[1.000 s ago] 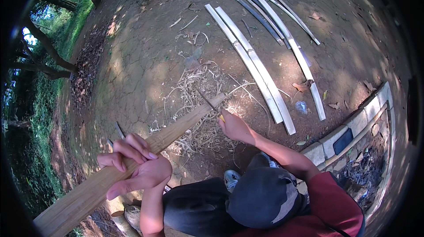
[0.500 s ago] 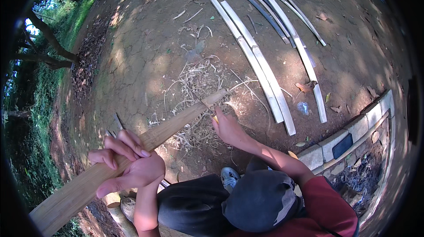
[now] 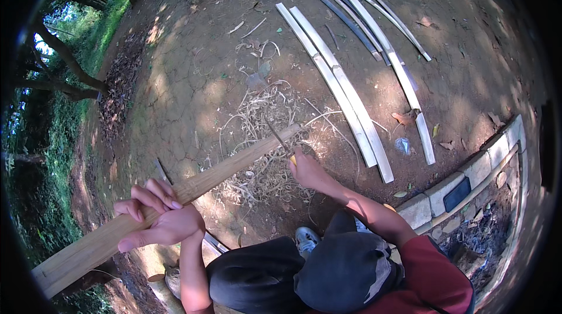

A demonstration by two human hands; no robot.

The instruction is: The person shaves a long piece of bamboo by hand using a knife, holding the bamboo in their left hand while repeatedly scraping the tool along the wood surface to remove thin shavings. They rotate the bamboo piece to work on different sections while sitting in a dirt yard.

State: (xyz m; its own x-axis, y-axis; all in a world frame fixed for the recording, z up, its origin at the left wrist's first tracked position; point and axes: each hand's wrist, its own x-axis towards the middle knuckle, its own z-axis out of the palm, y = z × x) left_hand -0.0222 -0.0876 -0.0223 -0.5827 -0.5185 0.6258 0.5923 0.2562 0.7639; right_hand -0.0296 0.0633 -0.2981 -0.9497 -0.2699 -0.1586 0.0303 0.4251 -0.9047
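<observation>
A long, flat bamboo strip (image 3: 228, 169) slants from the lower left up to the middle of the head view. My left hand (image 3: 175, 223) grips it partway along, fingers curled over the far edge and thumb along the near side. Near the strip's far end, my right hand (image 3: 308, 172) is closed around the yellow handle of a knife (image 3: 278, 137). Its thin dark blade crosses the strip at an angle; whether the edge touches the bamboo I cannot tell. Beneath that end lies a heap of pale, curly shavings (image 3: 266, 109).
Several split bamboo slats (image 3: 342, 88) lie on the bare earth at the upper right. A low brick border (image 3: 413, 211) carrying a dark phone-like slab (image 3: 456, 194) runs along the right. Below my left hand are cut round poles (image 3: 161, 290). Trees (image 3: 70, 62) stand at left.
My left hand and the strip have shifted slightly left and down. The knife's blade, barely visible before, now shows clearly across the strip; my right hand has moved slightly right and down.
</observation>
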